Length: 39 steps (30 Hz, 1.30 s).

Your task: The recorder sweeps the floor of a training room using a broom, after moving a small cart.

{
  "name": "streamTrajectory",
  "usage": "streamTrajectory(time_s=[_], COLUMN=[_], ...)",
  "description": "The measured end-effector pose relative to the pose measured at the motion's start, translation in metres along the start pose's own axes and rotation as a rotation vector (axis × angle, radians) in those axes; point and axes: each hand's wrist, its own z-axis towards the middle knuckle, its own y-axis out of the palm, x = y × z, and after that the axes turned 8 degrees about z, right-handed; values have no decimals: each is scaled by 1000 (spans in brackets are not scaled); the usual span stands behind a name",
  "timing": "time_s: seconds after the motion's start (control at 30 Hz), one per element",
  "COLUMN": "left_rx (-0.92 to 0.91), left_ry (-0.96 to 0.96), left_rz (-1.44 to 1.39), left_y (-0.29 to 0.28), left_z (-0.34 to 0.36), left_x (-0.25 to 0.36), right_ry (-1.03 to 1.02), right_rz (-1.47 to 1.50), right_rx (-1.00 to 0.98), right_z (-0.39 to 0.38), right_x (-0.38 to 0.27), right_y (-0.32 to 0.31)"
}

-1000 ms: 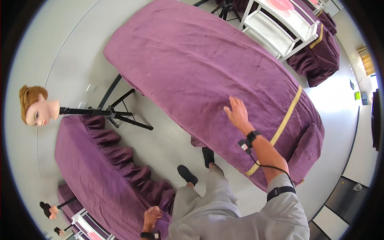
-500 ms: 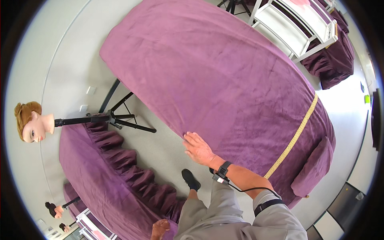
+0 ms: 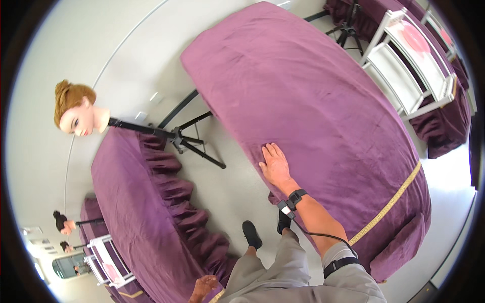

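One purple bed cover (image 3: 313, 106) under right hand (image 3: 275, 165), fingers out straight, palm down near edge. Left hand (image 3: 204, 288) by other purple-draped bed (image 3: 136, 202), can't tell if fingers grip tbh.

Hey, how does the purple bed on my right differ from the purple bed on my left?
The right bed shows mostly its broad top; the left bed also shows a ruffled skirt. A long gold band crosses the right bed; only a short gold bit shows by the left bed. Your right hand rests flat on the right bed; your left hand is by the left bed, contact unclear. Both have purple covers.
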Motion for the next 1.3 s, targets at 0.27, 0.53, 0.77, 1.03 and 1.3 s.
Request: streamTrajectory(time_s=[0.27,0.53,0.77,1.03,1.3], left_rx=[-40,-53,58,269,732], left_ry=[86,268,69,117,-167], left_rz=[18,-145,-241,-471,-103], left_y=[-1,-6,-29,-57,-44], left_z=[3,52,57,81,62], left_x=[-42,-128,-173,-220,-260], right_ry=[-102,84,31,584,-261], right_rz=[223,96,115,470,31], right_rx=[-232,-243,-534,-866,-1067], right_z=[-77,-170,-210,-285,-191], right_x=[-36,20,-42,-3,-38], right_y=[43,23,4,-54,-26])
